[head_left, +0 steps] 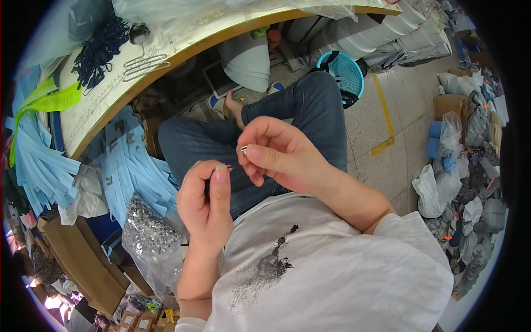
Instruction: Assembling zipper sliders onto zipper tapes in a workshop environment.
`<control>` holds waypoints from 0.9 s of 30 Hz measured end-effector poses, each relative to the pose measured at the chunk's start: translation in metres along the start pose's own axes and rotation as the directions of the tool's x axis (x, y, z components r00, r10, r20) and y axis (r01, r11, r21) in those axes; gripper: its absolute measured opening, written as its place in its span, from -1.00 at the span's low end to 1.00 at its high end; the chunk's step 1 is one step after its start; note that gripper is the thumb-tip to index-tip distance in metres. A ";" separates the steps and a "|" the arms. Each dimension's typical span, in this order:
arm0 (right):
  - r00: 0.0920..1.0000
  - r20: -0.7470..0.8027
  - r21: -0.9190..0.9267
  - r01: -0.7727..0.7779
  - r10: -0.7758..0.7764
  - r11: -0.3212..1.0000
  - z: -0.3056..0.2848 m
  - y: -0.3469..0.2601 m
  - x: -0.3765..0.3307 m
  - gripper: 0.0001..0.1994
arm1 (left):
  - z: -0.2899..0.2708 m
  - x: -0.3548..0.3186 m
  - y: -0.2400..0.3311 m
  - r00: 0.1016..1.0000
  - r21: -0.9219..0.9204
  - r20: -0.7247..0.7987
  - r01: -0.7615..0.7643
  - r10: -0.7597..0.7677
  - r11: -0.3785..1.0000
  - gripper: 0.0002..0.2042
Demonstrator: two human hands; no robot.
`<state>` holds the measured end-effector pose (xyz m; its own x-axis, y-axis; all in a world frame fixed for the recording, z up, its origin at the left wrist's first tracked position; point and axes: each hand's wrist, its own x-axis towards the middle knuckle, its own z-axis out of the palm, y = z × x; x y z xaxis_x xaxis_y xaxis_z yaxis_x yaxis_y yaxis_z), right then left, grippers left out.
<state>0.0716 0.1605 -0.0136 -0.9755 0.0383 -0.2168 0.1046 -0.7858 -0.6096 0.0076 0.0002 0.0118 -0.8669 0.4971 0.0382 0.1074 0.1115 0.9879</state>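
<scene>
My right hand (279,152) pinches a small silvery metal piece (244,150) between thumb and index finger, over my lap. Lower and to the left, my left hand (207,193) is closed with its thumb pressed on the index finger. A tiny dark bit shows at that thumb's tip, too small to name. The two hands are apart. Beside my left forearm stands a clear plastic bag (148,229) full of small shiny silvery pieces. Dark navy cords (102,52) lie in a bundle on the table at the upper left.
The curved white table (105,105) has a wire hook rack (145,66) on it. Light blue strips (135,155) hang below its edge. A blue basket (347,77) stands on the floor beyond my knee. Cardboard (80,260) is at lower left; bags and fabric scraps (470,205) pile up at right.
</scene>
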 end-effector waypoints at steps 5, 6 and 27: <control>0.998 0.055 -0.025 -0.014 0.015 1.000 -0.007 0.004 0.000 -0.82 | 0.001 -0.002 -0.001 1.000 -0.001 0.014 0.026 -0.026 1.000 -0.96; 0.998 0.063 0.003 -0.020 0.020 1.000 -0.006 0.004 0.000 -0.82 | 0.001 -0.003 0.000 0.999 -0.011 0.017 0.040 -0.040 0.999 -0.96; 0.994 0.037 -0.330 0.107 -0.100 0.938 -0.003 -0.001 -0.009 -0.82 | 0.007 -0.007 -0.002 0.999 0.041 0.012 -0.053 0.052 0.998 -0.99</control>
<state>0.0811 0.1627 -0.0139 -0.9876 0.0940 -0.1260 0.0576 -0.5294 -0.8464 0.0169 0.0029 0.0083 -0.8544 0.5122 0.0878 0.1728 0.1205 0.9776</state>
